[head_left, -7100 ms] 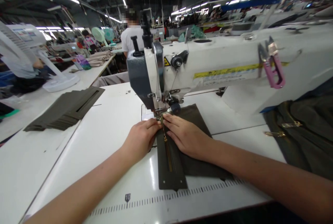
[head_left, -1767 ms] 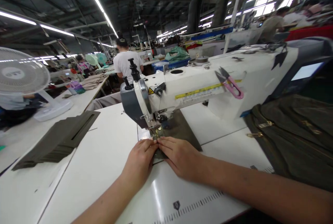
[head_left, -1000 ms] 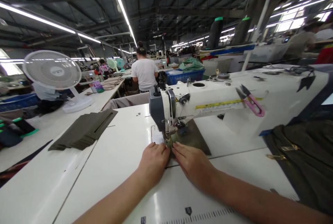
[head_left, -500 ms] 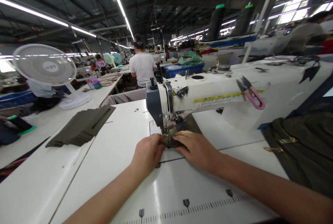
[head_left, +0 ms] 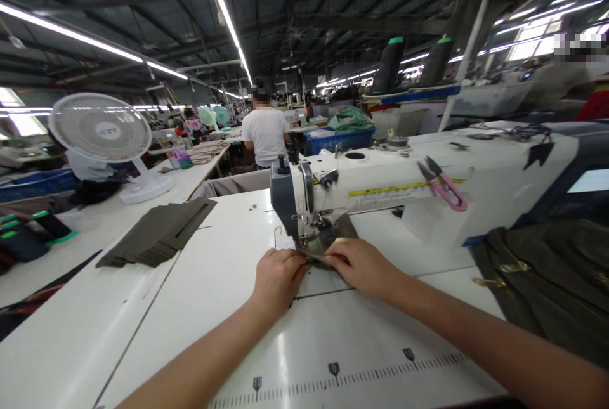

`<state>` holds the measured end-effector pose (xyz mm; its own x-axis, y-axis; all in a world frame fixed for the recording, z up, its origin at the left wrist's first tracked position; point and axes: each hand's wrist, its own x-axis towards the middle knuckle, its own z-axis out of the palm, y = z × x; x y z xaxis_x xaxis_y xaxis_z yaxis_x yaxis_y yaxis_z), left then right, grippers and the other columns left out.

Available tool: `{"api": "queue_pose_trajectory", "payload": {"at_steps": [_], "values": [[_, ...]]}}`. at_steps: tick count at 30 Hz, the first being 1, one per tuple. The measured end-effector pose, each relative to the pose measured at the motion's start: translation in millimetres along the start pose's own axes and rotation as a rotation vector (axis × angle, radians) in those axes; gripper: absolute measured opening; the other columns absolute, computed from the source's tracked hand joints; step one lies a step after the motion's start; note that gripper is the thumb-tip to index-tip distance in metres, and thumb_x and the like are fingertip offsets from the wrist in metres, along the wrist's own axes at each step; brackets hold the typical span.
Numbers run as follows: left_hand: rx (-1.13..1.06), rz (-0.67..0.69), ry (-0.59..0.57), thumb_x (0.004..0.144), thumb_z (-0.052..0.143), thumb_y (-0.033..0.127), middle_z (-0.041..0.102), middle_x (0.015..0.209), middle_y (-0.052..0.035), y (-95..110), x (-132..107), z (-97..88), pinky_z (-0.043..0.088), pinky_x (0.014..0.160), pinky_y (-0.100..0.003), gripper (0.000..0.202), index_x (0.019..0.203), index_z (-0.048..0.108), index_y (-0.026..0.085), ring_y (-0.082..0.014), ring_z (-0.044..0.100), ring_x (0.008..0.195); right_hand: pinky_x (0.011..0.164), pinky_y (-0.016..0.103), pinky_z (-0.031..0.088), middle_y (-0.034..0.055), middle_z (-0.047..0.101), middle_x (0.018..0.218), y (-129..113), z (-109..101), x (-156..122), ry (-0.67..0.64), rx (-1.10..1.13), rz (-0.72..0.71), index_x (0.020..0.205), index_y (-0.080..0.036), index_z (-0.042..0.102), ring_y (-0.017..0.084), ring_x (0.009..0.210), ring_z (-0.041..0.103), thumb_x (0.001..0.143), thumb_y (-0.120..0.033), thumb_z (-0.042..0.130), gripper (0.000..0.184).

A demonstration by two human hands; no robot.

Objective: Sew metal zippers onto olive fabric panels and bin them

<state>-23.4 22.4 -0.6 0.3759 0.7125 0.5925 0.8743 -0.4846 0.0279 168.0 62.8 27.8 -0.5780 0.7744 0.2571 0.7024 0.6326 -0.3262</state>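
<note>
A dark olive fabric piece [head_left: 346, 227] lies under the needle area of a white sewing machine [head_left: 380, 174]. My left hand [head_left: 280, 276] pinches the near left edge of this fabric, just in front of the presser foot. On the other side my right hand [head_left: 364, 263] grips the near right edge between thumb and fingers. A short strip of the edge shows between the two hands, raised a little. The presser foot and the needle are partly hidden by the fabric and fingers.
A stack of olive fabric pieces [head_left: 157, 231] lies on the table's left. Pink-handled snips [head_left: 445, 186] rest against the machine arm. Dark garments with zips [head_left: 547, 276] are heaped at right. A white fan [head_left: 102, 133] stands at back left; a person in white [head_left: 265, 133] is beyond.
My fingers have drawn the fabric's near edge up into a pinch between both hands, where they lay flatter before. The whole view has shifted slightly.
</note>
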Motion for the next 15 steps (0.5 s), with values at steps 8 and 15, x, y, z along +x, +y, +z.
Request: {"api": "queue_pose_trajectory", "payload": {"at_steps": [8,15], "values": [[0.058,0.15,-0.037,0.088,0.042,0.017,0.064,0.07,-0.0027,-5,-4,-4.5,0.038,0.057,-0.03,0.021,0.077,0.06,0.017,-0.0155,0.058,0.061,0.054,0.027,0.034,0.0085,0.062,0.071,52,-2,-3,-0.01,-0.12,0.473,0.068,-0.016,0.057,0.021,0.068,0.058,0.085,-0.048,0.042,0.039],[0.121,0.247,-0.024,0.089,0.036,0.015,0.058,0.063,-0.0033,-8,-2,-6.2,0.037,0.055,-0.029,0.024,0.076,0.057,0.016,-0.0156,0.054,0.057,0.055,0.024,0.031,0.0018,0.059,0.071,47,9,8,0.137,-0.055,0.449,0.067,-0.019,0.05,0.016,0.069,0.054,0.081,-0.028,0.052,0.017]]}}
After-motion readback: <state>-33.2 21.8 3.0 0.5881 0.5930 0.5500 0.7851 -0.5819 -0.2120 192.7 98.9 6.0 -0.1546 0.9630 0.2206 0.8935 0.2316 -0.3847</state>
